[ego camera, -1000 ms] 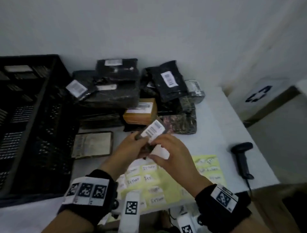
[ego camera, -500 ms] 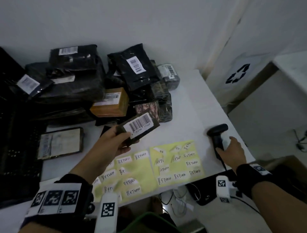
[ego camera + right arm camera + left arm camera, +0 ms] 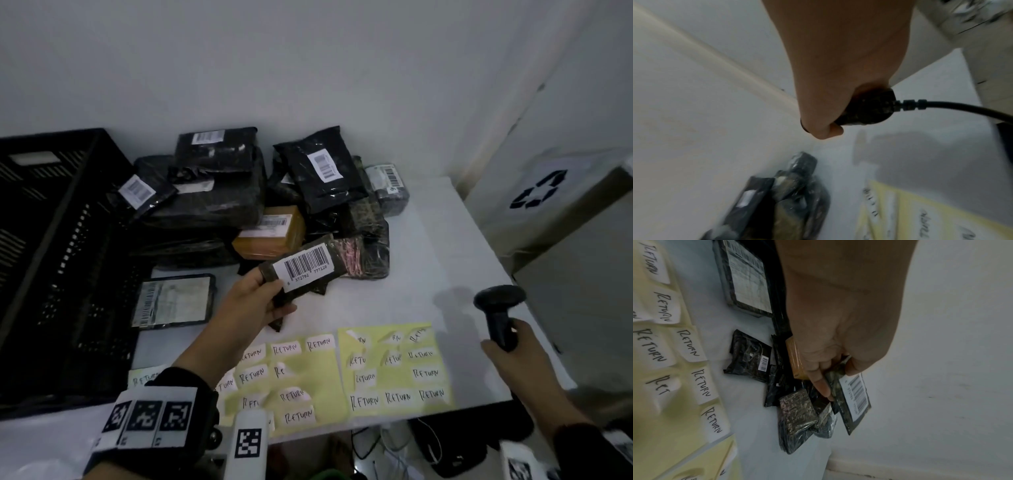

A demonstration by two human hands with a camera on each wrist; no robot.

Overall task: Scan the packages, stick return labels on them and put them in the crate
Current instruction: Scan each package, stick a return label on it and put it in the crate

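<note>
My left hand (image 3: pixel 263 301) grips a small dark package (image 3: pixel 308 267) above the table, its white barcode label facing up; the left wrist view shows the same package (image 3: pixel 851 395) pinched between thumb and fingers. My right hand (image 3: pixel 510 353) holds a black barcode scanner (image 3: pixel 498 308) upright by its handle at the table's right edge. In the right wrist view the scanner's handle end (image 3: pixel 867 108) and its cable stick out of my fist. Yellow sheets of white RETURN labels (image 3: pixel 394 370) lie at the front. A black crate (image 3: pixel 51 257) stands on the left.
A pile of black-wrapped packages (image 3: pixel 212 192) and a brown box (image 3: pixel 270 233) sits against the back wall. A flat package (image 3: pixel 174 301) lies beside the crate. Off the table's right stands a white box with a recycling mark (image 3: pixel 537 192). Cables hang below the front edge.
My right hand left the package, reached right and lifted the scanner off the table. My left hand kept hold of the small package with its barcode up.
</note>
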